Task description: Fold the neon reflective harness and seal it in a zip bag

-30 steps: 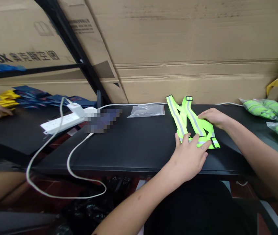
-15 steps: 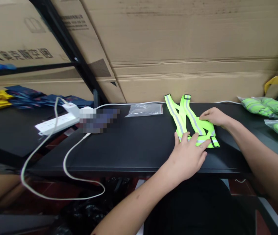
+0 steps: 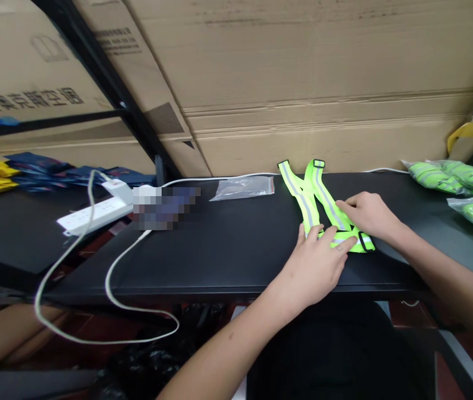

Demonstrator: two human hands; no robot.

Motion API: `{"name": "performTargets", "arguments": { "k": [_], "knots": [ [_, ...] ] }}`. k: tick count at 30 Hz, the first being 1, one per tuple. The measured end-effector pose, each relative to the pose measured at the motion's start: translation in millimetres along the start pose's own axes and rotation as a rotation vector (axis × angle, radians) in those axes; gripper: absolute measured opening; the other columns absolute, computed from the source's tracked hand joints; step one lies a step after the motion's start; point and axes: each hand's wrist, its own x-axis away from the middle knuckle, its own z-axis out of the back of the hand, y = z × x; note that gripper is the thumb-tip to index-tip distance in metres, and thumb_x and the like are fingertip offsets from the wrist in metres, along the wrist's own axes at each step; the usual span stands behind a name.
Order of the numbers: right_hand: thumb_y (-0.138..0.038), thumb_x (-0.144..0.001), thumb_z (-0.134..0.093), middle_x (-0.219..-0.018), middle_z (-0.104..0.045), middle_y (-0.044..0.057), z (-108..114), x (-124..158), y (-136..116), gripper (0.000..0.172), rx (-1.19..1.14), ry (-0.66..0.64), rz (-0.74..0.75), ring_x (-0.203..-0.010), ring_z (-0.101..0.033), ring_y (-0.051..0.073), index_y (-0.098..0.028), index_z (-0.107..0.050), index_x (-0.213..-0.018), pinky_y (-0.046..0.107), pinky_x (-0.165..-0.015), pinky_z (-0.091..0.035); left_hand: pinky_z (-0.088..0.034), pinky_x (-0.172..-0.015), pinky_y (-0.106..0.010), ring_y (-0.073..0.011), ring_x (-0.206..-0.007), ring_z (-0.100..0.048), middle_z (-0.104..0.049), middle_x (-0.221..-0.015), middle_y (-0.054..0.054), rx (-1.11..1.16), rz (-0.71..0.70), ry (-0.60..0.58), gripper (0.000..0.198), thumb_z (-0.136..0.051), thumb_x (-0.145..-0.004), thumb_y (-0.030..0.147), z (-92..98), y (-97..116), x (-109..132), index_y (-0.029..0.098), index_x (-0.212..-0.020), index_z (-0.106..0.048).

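Neon reflective vest (image 3: 328, 203) lying unbagged on black worktop (image 3: 219, 250), left hand (image 3: 311, 269) and right hand (image 3: 369, 214) resting open on it, nothing clamped; bagged vests (image 3: 432, 179) at 2 o'clock, flat zip bag (image 3: 242, 190) at 12.

We reach forward with our bare left forearm (image 3: 236, 347) and right forearm (image 3: 448, 269), our left grip (image 3: 311, 269) lying palm down nearest us with its fingers (image 3: 314, 232) spread, and our right grip (image 3: 369, 214) palm down just beyond it, angled inward.
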Motion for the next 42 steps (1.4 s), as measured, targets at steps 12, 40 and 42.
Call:
{"name": "performTargets", "arguments": {
  "k": [12, 40, 42],
  "knots": [
    [-0.063, -0.098, -0.029, -0.156, -0.045, 0.011, 0, 61, 37, 0.067, -0.071, 0.072, 0.12, -0.146, -0.038, 0.029, -0.02, -0.048, -0.146, 0.051, -0.12, -0.032, -0.035, -0.112, -0.062, -0.0324, -0.132, -0.046, -0.052, -0.142, -0.008, 0.036, -0.041, 0.009, 0.039, -0.038, -0.105, 0.028, -2.0, -3, 0, 0.03, -0.141, -0.051],
    [-0.043, -0.1, -0.049, -0.131, -0.058, 0.014, -5, 106, 35, 0.041, 0.199, 0.057, 0.562, -0.118, -0.061, 0.028, -0.025, -0.062, -0.134, 0.046, -0.097, -0.056, -0.056, -0.095, -0.047, -0.0324, -0.132, -0.041, -0.037, -0.135, -0.013, 0.22, 0.064, 0.084, 0.035, -0.041, -0.103, 0.022, 4.3, -16, 25, 0.031, -0.132, -0.059],
    [-0.041, -0.101, -0.047, -0.127, -0.062, 0.013, -4, 108, 33, 0.039, 0.175, 0.056, 0.589, -0.117, -0.062, 0.027, -0.024, -0.062, -0.133, 0.045, -0.097, -0.056, -0.057, -0.09, -0.047, -0.0308, -0.123, -0.045, -0.041, -0.127, -0.013, 0.172, 0.081, 0.09, 0.04, -0.039, -0.103, 0.021, 3.9, -15, 29, 0.034, -0.138, -0.055]
  ]
}}
